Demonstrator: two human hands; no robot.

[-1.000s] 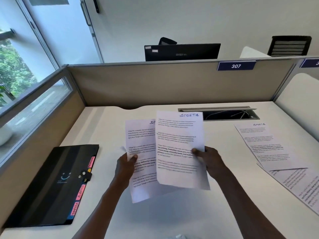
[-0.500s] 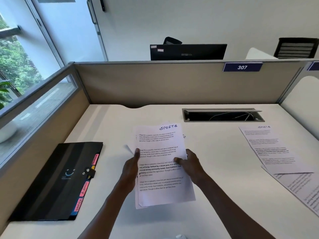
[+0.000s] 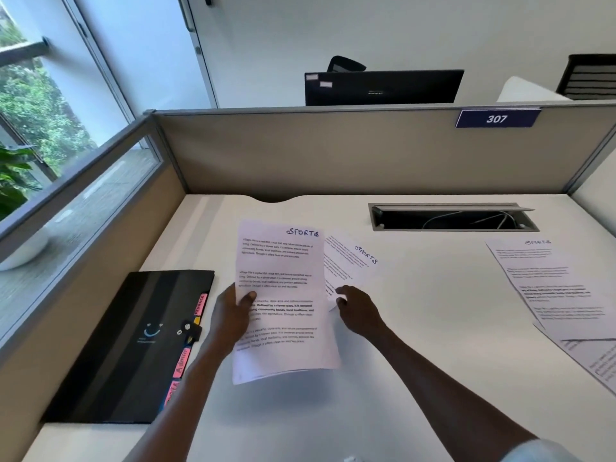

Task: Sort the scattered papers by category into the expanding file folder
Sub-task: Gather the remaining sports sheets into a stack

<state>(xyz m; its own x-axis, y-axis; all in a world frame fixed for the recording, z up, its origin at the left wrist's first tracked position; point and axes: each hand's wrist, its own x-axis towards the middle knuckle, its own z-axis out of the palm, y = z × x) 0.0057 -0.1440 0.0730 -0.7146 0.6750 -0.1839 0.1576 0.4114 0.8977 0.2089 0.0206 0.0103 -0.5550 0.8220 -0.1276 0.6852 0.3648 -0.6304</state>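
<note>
My left hand (image 3: 230, 315) grips the left edge of a white printed sheet headed "SPORTS" (image 3: 283, 295), held over the desk with at least one more sheet under it. A second "SPORTS" sheet (image 3: 346, 261) sticks out at an angle from behind its right side, and my right hand (image 3: 358, 311) pinches that sheet's lower corner. The black expanding file folder (image 3: 133, 345) lies shut on the desk's left side, with pink label tabs along its right edge. Another "SPORTS" page (image 3: 550, 281) lies flat at the right, overlapping a further page (image 3: 593, 355).
The white desk (image 3: 416, 328) is walled by beige partitions at the back and left. An open cable slot (image 3: 450, 218) sits at the back right. A glass panel and a window run along the left.
The two sheets were squared into one stack held by both hands. Now one sheet has fanned out to the right, and my right hand has moved to its lower corner.
</note>
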